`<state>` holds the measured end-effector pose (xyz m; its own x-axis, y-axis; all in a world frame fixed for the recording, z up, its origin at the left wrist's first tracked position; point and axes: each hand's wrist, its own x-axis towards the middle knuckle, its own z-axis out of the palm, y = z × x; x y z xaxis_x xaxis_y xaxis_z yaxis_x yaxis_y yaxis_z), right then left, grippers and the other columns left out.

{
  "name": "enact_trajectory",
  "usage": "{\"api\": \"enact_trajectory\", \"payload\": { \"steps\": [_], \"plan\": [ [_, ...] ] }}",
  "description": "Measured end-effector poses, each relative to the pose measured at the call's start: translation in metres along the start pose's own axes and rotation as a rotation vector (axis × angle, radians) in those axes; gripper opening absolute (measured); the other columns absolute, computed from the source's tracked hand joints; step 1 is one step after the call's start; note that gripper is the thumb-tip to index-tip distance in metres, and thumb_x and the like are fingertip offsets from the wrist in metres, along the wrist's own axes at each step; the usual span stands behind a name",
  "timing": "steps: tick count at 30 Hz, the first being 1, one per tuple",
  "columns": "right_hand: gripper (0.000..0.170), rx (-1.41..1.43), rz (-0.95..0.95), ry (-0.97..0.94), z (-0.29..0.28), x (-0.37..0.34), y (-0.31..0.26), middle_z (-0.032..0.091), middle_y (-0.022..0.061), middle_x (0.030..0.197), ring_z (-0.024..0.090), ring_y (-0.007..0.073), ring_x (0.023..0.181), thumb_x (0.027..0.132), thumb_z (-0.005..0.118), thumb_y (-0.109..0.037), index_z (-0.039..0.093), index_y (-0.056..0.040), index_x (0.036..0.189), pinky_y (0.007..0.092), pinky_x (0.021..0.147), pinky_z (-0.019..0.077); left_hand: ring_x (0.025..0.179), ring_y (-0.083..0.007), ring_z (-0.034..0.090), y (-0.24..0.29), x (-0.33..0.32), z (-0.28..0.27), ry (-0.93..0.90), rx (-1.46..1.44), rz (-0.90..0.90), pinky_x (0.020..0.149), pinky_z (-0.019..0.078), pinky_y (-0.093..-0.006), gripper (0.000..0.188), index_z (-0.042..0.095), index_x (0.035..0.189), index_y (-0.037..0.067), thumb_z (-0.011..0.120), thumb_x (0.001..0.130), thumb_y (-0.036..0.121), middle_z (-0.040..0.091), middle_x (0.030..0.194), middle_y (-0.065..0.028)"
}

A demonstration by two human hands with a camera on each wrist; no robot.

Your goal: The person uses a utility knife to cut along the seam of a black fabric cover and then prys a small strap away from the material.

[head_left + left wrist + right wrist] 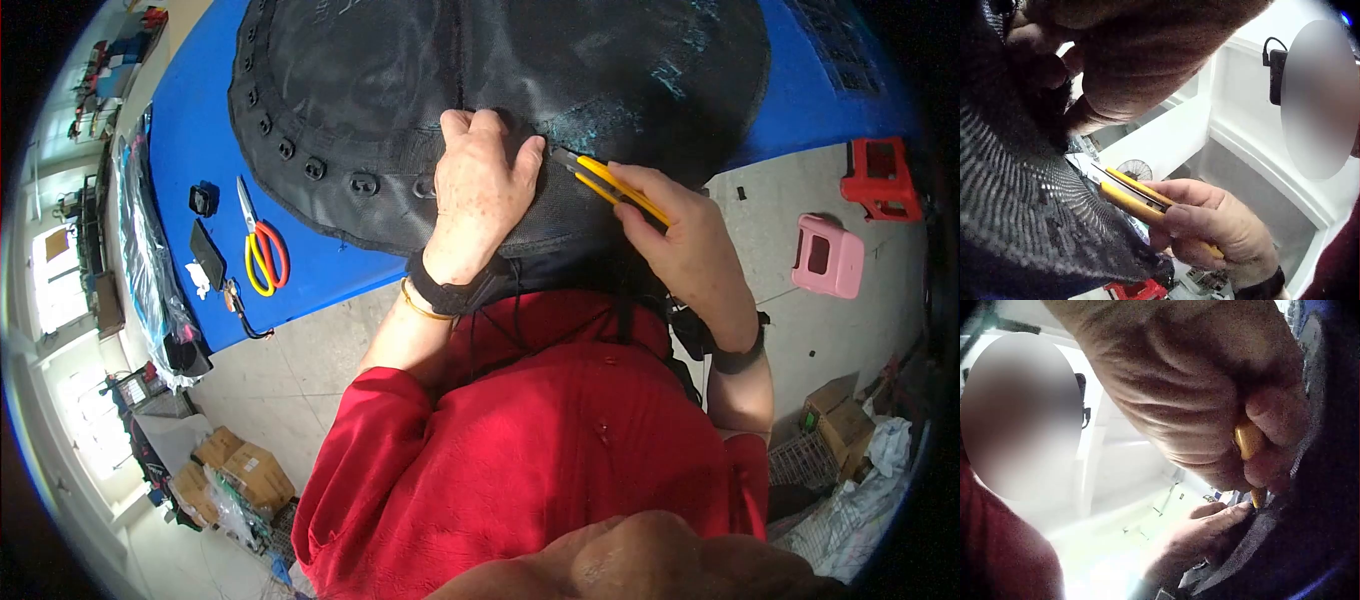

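Note:
A large round black mesh fabric lies over the blue table, with black plastic clips along its left edge. My left hand grips it near the front edge, fingers bent into the cloth and thumb pointing right. Beside that thumb, my right hand holds a yellow utility knife, its blade directed left at the fabric. In the left wrist view the knife's tip is close to the mesh. The right wrist view shows the yellow handle between curled fingers.
Scissors with red and yellow handles lie on the blue table at left, near small black items and a plastic-wrapped bundle. On the floor at right are red and pink plastic pieces. Cardboard boxes stand lower left.

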<state>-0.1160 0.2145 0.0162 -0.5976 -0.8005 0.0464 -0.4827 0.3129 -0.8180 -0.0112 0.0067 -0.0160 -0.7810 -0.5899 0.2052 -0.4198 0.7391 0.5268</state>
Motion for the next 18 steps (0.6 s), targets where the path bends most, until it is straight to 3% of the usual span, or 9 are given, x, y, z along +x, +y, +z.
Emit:
{"api": "enact_trajectory", "payload": {
  "steps": [12,18],
  "plan": [
    [0.033,0.004,-0.037,0.078,0.000,0.014,0.002,0.073,0.0191,0.115,0.073,0.0351,0.104,0.093,0.070,-0.007,0.067,-0.0032,0.126,0.0385,0.088,0.0576,0.085,-0.0371,0.065,0.002,0.004,-0.007,-0.079,-0.075,-0.095,0.078,0.0537,-0.0453,0.028,0.064,0.101,-0.004,0.075,0.090,0.020,0.059,0.106,-0.0206],
    [0.033,-0.012,-0.118,0.098,0.008,0.028,0.004,0.073,0.0185,0.114,0.073,0.0354,0.102,0.093,0.071,-0.007,0.066,-0.0039,0.125,0.0394,0.086,0.0579,0.081,-0.0363,0.065,0.001,0.003,-0.004,-0.062,-0.060,-0.078,0.076,0.0538,-0.0447,0.027,0.064,0.101,-0.004,0.075,0.090,0.019,0.060,0.105,-0.0198]
  ]
}}
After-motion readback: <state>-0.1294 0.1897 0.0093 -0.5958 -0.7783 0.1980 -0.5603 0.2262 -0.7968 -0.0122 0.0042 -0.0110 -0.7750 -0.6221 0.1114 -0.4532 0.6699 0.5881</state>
